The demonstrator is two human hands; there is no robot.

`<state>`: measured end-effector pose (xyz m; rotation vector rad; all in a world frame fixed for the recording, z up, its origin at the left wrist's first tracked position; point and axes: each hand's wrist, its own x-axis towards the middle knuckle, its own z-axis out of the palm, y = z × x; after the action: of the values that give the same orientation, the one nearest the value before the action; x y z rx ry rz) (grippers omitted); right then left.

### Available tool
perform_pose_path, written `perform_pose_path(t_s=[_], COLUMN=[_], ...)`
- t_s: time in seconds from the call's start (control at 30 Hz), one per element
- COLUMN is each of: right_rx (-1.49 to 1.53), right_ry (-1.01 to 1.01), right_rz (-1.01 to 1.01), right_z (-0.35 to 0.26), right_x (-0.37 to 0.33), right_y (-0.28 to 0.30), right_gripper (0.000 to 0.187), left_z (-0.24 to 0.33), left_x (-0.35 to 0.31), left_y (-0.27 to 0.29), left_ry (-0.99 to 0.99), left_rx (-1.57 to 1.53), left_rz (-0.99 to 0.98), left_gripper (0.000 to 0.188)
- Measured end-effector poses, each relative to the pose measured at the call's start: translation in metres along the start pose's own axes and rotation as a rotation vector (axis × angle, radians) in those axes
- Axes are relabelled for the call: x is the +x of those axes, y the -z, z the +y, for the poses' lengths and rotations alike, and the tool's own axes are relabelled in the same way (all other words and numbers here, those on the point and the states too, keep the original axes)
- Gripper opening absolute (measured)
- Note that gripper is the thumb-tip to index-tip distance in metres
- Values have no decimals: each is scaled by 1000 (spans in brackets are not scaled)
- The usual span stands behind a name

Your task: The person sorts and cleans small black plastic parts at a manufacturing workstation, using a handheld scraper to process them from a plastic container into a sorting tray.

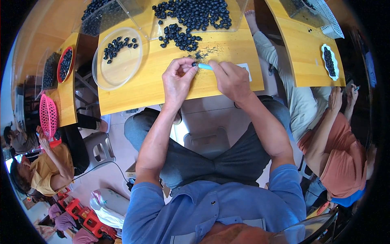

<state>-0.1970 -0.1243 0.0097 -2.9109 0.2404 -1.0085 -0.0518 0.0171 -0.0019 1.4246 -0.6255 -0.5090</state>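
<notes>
Near the table's front edge, my left hand (177, 77) pinches a small round black bead-like part (194, 64) between thumb and fingertips. My right hand (233, 79) is closed around a light-blue stick-shaped tool (205, 66), whose tip meets the black part; the kind of tip is too small to make out. Dark shavings (199, 54) lie scattered on the wood just beyond both hands. Farther off, a heap of similar black parts (195, 14) rests on a clear tray and spills onto the table.
A round clear plastic lid or dish (115, 79) holding several black parts sits at left on the yellow wooden table (162, 95). Behind it stands a clear bin (109, 20). A white card (245, 70) lies by my right hand. People work at tables on both sides.
</notes>
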Motion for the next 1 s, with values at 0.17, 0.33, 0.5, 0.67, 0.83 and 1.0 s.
perform_pose_path(t_s=[0.17,0.33,0.5,0.67,0.83,1.0], right_rx=[2,-4,-8,-1,4,3], right_ry=[7,6,6,-17,-48,-49], right_rz=[-4,-19,-20,-37,-37,-24], right_z=[1,0,-1,0,-1,2], right_x=[-1,-1,0,1,4,-1], right_y=[0,0,0,-2,-3,-1], right_gripper=[35,35,34,33,35,37], left_z=[5,4,5,9,16,32], left_x=[1,0,0,0,0,24], left_y=[-3,-3,-3,-3,3,56], left_ry=[-10,-31,-52,-30,-69,-416], left_rx=[-7,-20,28,5,-49,423], left_rz=[14,8,5,2,30,314], left_gripper=[31,33,34,38,34,18])
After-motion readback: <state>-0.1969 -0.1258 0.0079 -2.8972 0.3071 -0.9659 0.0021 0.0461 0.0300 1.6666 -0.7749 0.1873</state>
